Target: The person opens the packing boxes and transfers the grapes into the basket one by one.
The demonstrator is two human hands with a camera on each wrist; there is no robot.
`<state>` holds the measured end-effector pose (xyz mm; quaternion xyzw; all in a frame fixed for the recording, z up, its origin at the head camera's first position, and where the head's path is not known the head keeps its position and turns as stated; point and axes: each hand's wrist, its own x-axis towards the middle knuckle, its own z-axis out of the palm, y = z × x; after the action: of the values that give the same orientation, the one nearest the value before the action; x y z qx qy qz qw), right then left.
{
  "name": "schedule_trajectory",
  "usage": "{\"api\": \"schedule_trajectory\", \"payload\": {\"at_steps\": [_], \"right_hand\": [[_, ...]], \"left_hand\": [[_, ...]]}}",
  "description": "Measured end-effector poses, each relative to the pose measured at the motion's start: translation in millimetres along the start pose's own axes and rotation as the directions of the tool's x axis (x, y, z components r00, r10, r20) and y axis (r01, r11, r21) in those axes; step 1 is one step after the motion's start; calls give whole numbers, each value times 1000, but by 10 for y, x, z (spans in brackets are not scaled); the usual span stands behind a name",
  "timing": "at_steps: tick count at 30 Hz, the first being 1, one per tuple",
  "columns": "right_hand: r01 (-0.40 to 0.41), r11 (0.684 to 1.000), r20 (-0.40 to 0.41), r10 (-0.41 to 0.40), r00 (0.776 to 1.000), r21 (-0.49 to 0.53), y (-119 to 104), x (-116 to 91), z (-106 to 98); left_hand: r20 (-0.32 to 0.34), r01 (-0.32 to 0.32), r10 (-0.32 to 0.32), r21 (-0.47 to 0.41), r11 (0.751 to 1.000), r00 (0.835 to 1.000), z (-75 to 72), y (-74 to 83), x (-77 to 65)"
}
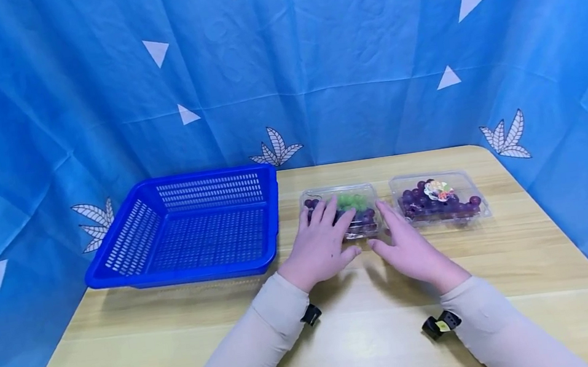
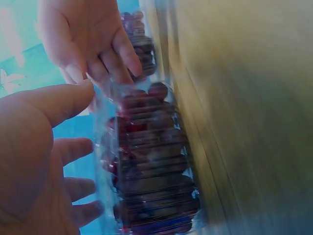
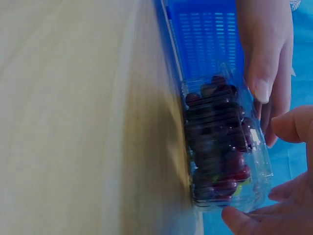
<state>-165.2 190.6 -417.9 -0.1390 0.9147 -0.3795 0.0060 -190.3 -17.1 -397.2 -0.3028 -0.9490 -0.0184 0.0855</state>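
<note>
A clear plastic box of dark red grapes (image 1: 368,218), with a green patch on top, lies on the table in front of me. Over its left part my left hand (image 1: 324,241) spreads its fingers, fingertips overlapping the lid in the head view. At the box's right side is my right hand (image 1: 412,255), thumb and fingers held apart. In the left wrist view, the left hand's fingertips (image 2: 87,213) come right up to the lid's edge. The right wrist view shows the right fingers (image 3: 239,220) at the box's near end. Neither hand curls round the box.
A second clear box of grapes (image 1: 442,208) with a round sticker stands to the right, close by the right hand. Left of the boxes sits a blue slotted plastic basket (image 1: 189,279). Blue printed curtains (image 1: 301,71) enclose the wooden table (image 1: 368,322) at the back and sides.
</note>
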Motion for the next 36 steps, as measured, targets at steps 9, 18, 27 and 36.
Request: {"api": "schedule_trajectory", "payload": {"at_steps": [9, 18, 27, 36], "right_hand": [[-15, 1000, -14, 15, 1000, 20, 20, 24, 9], [-33, 998, -11, 33, 999, 57, 30, 23, 9], [-66, 995, -6, 67, 998, 73, 51, 17, 38], [-112, 983, 17, 110, 994, 143, 96, 35, 68]], "left_hand": [[66, 46, -49, 39, 998, 997, 53, -42, 258], [127, 48, -56, 66, 997, 990, 39, -16, 397], [157, 93, -97, 34, 995, 983, 73, -45, 473], [159, 70, -78, 55, 996, 984, 80, -62, 491]]}}
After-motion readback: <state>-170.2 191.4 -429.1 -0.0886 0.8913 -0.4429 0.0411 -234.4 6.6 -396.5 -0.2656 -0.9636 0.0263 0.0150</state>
